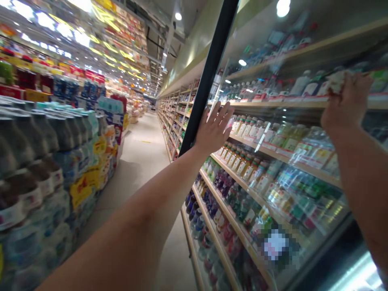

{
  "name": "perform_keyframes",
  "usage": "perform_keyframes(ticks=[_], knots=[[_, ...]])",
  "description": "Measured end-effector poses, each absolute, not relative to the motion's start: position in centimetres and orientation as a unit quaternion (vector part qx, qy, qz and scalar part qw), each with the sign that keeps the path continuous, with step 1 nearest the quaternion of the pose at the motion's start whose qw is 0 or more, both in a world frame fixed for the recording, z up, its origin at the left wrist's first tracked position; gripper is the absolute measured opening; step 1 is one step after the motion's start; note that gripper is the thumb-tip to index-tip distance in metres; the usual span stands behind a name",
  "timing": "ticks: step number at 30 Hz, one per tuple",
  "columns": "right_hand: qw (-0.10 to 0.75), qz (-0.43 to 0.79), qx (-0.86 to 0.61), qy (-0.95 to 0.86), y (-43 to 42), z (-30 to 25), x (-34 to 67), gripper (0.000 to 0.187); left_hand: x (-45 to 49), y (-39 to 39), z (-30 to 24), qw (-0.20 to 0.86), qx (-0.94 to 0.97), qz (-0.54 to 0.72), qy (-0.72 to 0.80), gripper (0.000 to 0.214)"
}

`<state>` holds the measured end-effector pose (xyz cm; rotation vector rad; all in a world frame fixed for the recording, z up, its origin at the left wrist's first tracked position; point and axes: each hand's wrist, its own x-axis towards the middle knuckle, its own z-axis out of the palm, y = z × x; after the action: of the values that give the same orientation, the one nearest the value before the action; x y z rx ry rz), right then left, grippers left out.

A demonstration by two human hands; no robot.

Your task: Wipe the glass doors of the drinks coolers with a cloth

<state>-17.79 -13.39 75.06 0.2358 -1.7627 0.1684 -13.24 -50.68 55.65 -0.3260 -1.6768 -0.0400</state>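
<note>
A glass door (291, 141) with a dark frame (209, 60) stands tilted across the right half of the head view. My left hand (214, 127) lies against the frame and the edge of the glass, fingers spread and nothing held. Higher up on the right, my right hand (348, 97) is closed around a crumpled whitish cloth (336, 82) at the glass. Part of that cloth is hidden by my fingers. Through and beside the glass, rows of bottles (251, 127) show on wooden-edged shelves (303, 159).
On the left, shrink-wrapped bottle packs (45, 129) are stacked beside the aisle floor (136, 149). A yellow sign (86, 186) hangs on the stack. More stocked shelving (178, 115) runs into the distance beyond the door. Reflections cover parts of the glass.
</note>
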Motion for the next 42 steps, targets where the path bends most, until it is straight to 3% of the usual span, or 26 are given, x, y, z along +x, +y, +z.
perform_keyframes(ticks=[4,11,14,18,23,30,35,42], knots=[[0.611,0.092,0.082,-0.782,-15.0,74.1,-17.0,0.091,-13.1,-50.6,55.8,0.648,-0.137,-0.018,-0.749,0.059],[0.665,0.018,0.165,-0.728,-17.2,61.3,-14.1,0.069,-12.9,-50.5,56.0,0.64,-0.153,-0.044,-0.752,0.059],[0.675,-0.009,0.199,-0.71,-16.8,58.3,-13.7,0.065,-13.0,-50.4,55.9,0.642,-0.156,-0.046,-0.749,0.059],[0.673,-0.025,0.207,-0.709,-16.6,59.9,-14.2,0.062,-13.3,-50.5,55.9,0.647,-0.156,-0.049,-0.744,0.058],[0.666,-0.019,0.187,-0.722,-17.1,66.8,-14.8,0.064,-13.7,-50.6,55.8,0.655,-0.155,-0.042,-0.739,0.058],[0.649,0.056,0.144,-0.745,-18.4,72.8,-15.1,0.065,-14.1,-50.7,55.7,0.658,-0.139,-0.021,-0.74,0.058],[0.655,0.039,0.145,-0.74,-19.1,70.0,-15.3,0.07,-14.0,-50.7,55.7,0.653,-0.138,-0.028,-0.744,0.059],[0.66,-0.004,0.221,-0.718,-19.6,60.4,-13.5,0.063,-13.3,-50.5,55.9,0.634,-0.153,-0.051,-0.757,0.06]])
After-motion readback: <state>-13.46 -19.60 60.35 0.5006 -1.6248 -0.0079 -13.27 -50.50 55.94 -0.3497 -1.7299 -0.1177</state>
